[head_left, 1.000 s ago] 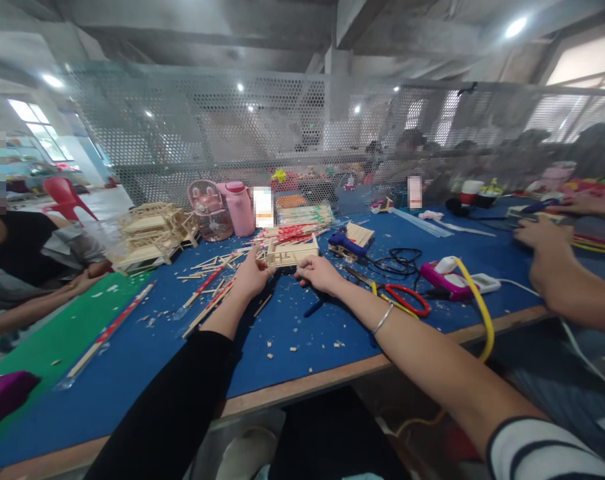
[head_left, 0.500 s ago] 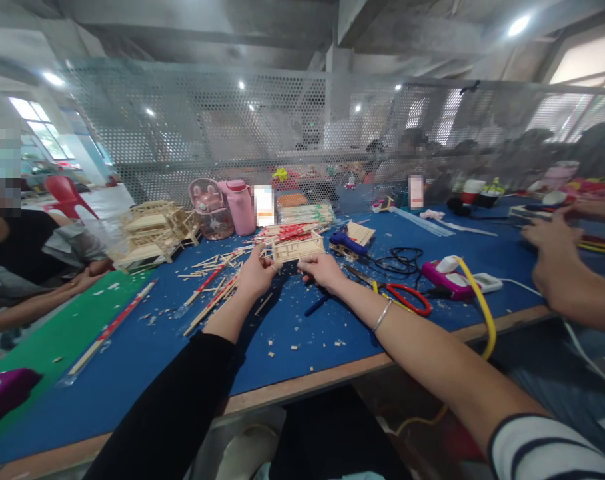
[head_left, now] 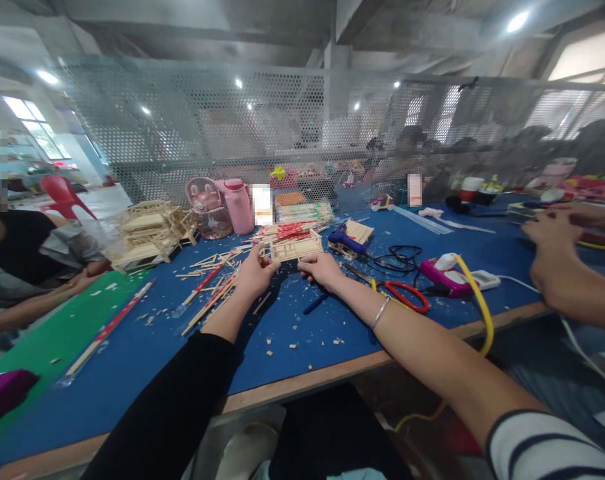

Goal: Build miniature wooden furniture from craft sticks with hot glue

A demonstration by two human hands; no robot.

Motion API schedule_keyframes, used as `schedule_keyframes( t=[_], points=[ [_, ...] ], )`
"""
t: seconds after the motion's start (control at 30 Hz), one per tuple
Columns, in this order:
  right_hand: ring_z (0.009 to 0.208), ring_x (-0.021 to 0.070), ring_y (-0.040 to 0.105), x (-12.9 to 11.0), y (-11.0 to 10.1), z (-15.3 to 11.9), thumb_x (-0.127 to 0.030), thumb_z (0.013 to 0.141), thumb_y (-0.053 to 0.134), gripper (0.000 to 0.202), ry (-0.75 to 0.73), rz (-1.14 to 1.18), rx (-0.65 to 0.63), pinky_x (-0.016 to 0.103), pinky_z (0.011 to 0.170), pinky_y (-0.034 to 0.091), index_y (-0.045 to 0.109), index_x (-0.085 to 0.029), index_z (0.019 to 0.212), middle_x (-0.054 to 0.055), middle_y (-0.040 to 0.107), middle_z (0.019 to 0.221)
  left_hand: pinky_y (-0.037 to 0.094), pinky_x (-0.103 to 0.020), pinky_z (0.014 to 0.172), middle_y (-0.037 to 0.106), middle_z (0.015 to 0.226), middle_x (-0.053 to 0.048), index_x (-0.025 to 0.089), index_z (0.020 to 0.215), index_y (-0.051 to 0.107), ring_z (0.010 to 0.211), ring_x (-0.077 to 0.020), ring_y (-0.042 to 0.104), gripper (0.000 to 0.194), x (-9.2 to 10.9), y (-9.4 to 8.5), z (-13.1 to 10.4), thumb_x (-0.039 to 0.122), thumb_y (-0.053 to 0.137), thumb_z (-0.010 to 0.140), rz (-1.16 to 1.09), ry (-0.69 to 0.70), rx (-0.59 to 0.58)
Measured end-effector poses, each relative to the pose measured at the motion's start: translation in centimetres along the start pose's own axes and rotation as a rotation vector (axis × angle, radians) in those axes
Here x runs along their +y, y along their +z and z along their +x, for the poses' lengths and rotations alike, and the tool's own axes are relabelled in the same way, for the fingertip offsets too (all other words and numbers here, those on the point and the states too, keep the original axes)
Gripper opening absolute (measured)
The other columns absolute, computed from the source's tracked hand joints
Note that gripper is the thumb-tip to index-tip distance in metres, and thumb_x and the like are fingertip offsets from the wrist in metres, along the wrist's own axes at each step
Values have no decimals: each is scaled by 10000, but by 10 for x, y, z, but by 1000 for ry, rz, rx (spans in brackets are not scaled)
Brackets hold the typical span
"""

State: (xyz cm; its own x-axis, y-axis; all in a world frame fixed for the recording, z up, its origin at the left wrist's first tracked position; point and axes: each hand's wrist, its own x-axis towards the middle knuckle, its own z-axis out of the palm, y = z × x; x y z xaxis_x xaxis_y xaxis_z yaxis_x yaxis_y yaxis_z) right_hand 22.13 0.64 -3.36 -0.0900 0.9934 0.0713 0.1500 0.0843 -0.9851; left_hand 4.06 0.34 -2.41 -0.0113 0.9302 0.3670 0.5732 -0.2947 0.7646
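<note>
Small wooden frame [head_left: 297, 250] at clock centre, held over blue tabletop [head_left: 292, 370]. Left hand [head_left: 255, 273] at 8 o'clock: fingers partly curled, thumb and fingertips gripping frame's left end. Right hand [head_left: 322, 270] at 4 o'clock: nearly closed, thumb and forefinger pinching frame's near edge. Loose sticks [head_left: 210, 308] beyond left hand, 8 o'clock. Blue glue gun [head_left: 350, 241], 3 o'clock. Red-handled scissors [head_left: 405, 285], 4 o'clock. Stacked wooden pieces [head_left: 150, 233], 9 o'clock. Pink bottle [head_left: 238, 210], 10 o'clock.

Hands [head_left: 255, 273] pinching, arms [head_left: 422, 347] stretched forward
</note>
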Motion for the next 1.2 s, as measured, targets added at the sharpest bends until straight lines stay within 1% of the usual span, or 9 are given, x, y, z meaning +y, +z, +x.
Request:
schedule_keyframes(
  t=[0.1, 0.33, 0.6, 0.73, 0.87, 1.03, 1.13, 1.2],
  points=[
    [393, 45, 473, 0, 0, 1, -118, 743, 612, 93, 42, 25, 5, 138, 368, 373, 662, -125, 666, -25, 584, 487, 423, -265, 622, 573, 710, 14, 128, 1332, 393, 623, -130, 543, 725, 0, 1, 0, 347, 643, 688, -6, -12, 7],
    [488, 54, 569, -1, 1, 1, -149, 781, 609, 104, 79, 126, -43, 128, 403, 427, 653, -108, 695, 38, 681, 667, 422, -260, 613, 572, 706, 18, 132, 1340, 388, 599, -121, 537, 741, 0, 1, -1, 359, 648, 684, -22, -24, 5],
    [476, 47, 557, -3, 1, 0, -128, 803, 581, 124, 97, 127, -53, 124, 390, 429, 632, -104, 692, 32, 663, 659, 427, -266, 631, 605, 733, -1, 144, 1336, 395, 627, -132, 559, 746, -7, 2, 3, 362, 664, 675, -28, -19, 20],
    [476, 49, 563, 0, 2, 2, -139, 796, 601, 106, 99, 139, -49, 125, 386, 433, 618, -111, 695, 30, 667, 670, 426, -264, 624, 602, 722, 5, 147, 1308, 426, 617, -133, 558, 723, -4, 2, 1, 363, 672, 663, -37, -15, 18],
    [496, 54, 577, 3, 2, 6, -146, 792, 613, 92, 101, 147, -50, 123, 390, 438, 609, -109, 708, 37, 670, 686, 426, -267, 624, 602, 719, 3, 138, 1308, 424, 618, -138, 560, 714, -1, 2, 0, 366, 659, 673, 8, -3, 14],
    [512, 62, 585, 3, 2, 6, -132, 807, 574, 125, 97, 137, -51, 129, 398, 439, 605, -116, 687, 38, 663, 688, 427, -272, 639, 602, 731, -2, 131, 1331, 405, 637, -142, 561, 713, 4, 2, -2, 347, 638, 693, 49, 0, 20],
    [503, 59, 573, 1, 2, 4, -125, 801, 569, 123, 95, 119, -57, 128, 407, 441, 607, -119, 683, 27, 647, 653, 428, -274, 655, 599, 739, -3, 122, 1329, 411, 651, -143, 557, 699, 10, 0, -4, 319, 634, 697, 80, -14, 30],
    [470, 53, 545, 0, 2, 4, -116, 783, 579, 124, 96, 101, -66, 126, 402, 435, 602, -121, 661, 11, 623, 588, 429, -274, 667, 597, 739, -4, 116, 1324, 417, 660, -144, 554, 684, 14, -1, -6, 301, 629, 701, 102, -23, 34]
  ],
)
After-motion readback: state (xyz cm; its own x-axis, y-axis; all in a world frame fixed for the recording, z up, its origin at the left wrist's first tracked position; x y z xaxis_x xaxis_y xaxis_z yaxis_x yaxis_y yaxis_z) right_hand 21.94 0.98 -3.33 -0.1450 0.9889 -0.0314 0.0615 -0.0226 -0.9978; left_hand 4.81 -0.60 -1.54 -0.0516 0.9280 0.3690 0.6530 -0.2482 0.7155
